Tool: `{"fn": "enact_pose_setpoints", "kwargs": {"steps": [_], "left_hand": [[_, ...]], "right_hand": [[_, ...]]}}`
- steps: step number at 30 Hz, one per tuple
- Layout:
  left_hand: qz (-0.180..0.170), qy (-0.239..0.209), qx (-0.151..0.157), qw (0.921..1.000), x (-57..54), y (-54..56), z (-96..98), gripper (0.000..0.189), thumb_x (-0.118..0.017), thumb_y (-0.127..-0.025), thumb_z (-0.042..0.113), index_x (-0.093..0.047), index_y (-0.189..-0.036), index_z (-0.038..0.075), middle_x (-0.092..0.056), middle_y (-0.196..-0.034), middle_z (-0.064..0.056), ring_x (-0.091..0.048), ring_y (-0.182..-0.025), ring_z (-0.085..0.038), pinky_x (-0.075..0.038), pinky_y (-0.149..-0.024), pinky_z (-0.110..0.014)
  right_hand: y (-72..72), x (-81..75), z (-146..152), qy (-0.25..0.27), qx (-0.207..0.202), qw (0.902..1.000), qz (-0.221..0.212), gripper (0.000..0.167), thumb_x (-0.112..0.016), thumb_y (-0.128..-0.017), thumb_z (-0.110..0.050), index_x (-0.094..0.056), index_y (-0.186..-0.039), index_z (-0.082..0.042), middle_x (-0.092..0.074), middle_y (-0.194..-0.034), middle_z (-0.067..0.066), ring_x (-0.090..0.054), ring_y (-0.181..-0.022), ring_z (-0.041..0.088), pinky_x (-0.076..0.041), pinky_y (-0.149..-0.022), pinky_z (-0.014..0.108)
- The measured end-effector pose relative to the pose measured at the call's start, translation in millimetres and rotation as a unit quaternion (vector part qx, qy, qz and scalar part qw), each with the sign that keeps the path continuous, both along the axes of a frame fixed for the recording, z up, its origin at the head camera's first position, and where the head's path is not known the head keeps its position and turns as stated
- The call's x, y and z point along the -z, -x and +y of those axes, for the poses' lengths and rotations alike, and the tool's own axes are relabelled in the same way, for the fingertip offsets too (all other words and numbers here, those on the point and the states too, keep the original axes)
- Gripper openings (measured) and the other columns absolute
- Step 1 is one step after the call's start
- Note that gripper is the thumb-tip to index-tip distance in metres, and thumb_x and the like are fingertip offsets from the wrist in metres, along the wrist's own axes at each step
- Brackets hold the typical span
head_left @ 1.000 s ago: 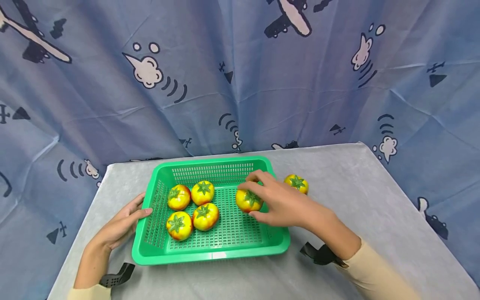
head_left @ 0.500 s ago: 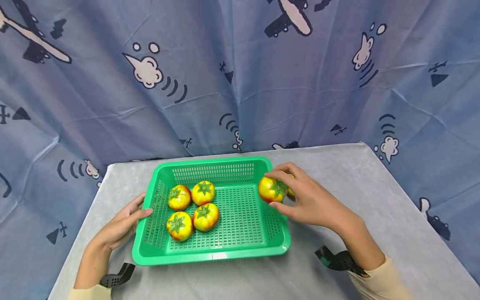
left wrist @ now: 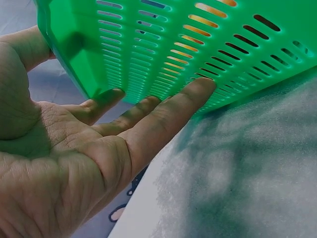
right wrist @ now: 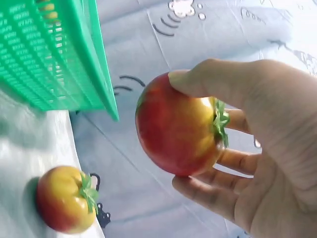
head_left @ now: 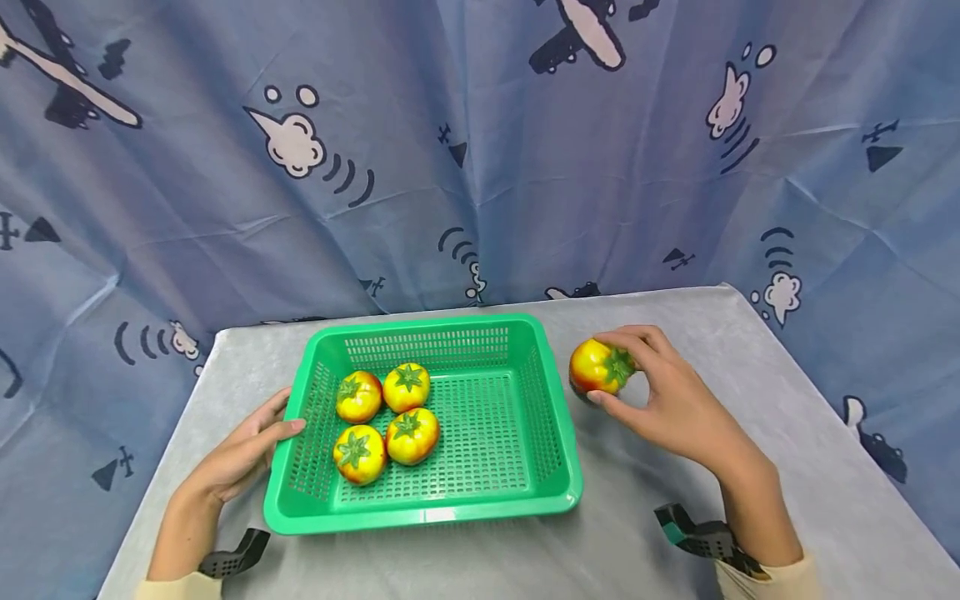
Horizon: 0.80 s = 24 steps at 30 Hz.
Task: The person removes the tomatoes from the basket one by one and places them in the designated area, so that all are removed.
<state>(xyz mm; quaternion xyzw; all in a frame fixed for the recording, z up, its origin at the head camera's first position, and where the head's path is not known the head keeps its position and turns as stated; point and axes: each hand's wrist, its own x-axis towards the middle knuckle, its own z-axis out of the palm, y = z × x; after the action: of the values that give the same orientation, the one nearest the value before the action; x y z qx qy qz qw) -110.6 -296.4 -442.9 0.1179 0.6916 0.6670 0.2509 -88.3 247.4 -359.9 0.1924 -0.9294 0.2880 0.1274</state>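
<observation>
Yellow and red fruit sits up in the right hand, just past the right side of the green basket.
The thumb and fingers of the right hand pinch the fruit, with its leafy top turned toward the palm. One loose fruit lies on the gray cloth outside the basket, apart from the held one. The left hand holds the basket's left side, thumb over the rim and fingers on the outside wall. Four more fruits sit close together in the basket's left half.
</observation>
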Motion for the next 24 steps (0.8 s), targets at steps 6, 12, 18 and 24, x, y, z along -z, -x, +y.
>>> {"fn": "enact_pose_setpoints", "kwargs": {"steps": [6, 12, 18, 24], "left_hand": [[0.005, -0.007, 0.001, 1.0000, -2.0, -1.9, -3.1, 0.073, -0.043, -0.113, 0.013, 0.004, -0.168, 0.000, -0.052, -0.148, 0.012, -0.070, -0.123, -0.015, -0.064, -0.097, -0.038], [0.006, -0.013, 0.007, 0.9999, -0.4, -1.4, -2.4, 0.073, -0.042, -0.113, 0.012, 0.006, -0.167, -0.001, -0.053, -0.148, 0.013, -0.071, -0.122, -0.017, -0.064, -0.097, -0.039], [0.001, -0.009, 0.005, 0.9999, 0.3, -1.1, -0.9, 0.075, -0.043, -0.113, 0.012, 0.007, -0.167, -0.001, -0.052, -0.147, 0.012, -0.071, -0.122, -0.016, -0.064, -0.096, -0.039], [0.001, -0.006, 0.004, 1.0000, 0.7, 0.5, -1.8, 0.075, -0.043, -0.113, 0.013, 0.007, -0.168, 0.000, -0.052, -0.147, 0.012, -0.071, -0.121, -0.016, -0.064, -0.096, -0.039]], "right_hand": [[6.7, 3.9, 10.6, 0.005, 0.018, 0.9998, -0.008, 0.062, -0.089, -0.087, -0.017, -0.061, -0.143, -0.015, -0.056, -0.135, 0.009, -0.058, -0.116, 0.024, -0.055, -0.093, 0.045], [12.8, 12.7, 23.1, 0.003, 0.031, 0.9993, -0.020, 0.063, -0.087, -0.088, -0.015, -0.059, -0.144, -0.008, -0.054, -0.138, 0.017, -0.058, -0.119, 0.033, -0.054, -0.094, 0.055], [16.3, 19.3, 31.8, 0.001, 0.042, 0.9990, -0.017, 0.065, -0.088, -0.087, -0.014, -0.059, -0.145, -0.006, -0.053, -0.139, 0.019, -0.059, -0.118, 0.035, -0.052, -0.093, 0.056], [21.0, 22.2, 35.4, -0.003, 0.048, 0.9986, -0.020, 0.065, -0.087, -0.087, -0.013, -0.058, -0.145, -0.004, -0.053, -0.139, 0.021, -0.058, -0.118, 0.038, -0.052, -0.093, 0.058]]}}
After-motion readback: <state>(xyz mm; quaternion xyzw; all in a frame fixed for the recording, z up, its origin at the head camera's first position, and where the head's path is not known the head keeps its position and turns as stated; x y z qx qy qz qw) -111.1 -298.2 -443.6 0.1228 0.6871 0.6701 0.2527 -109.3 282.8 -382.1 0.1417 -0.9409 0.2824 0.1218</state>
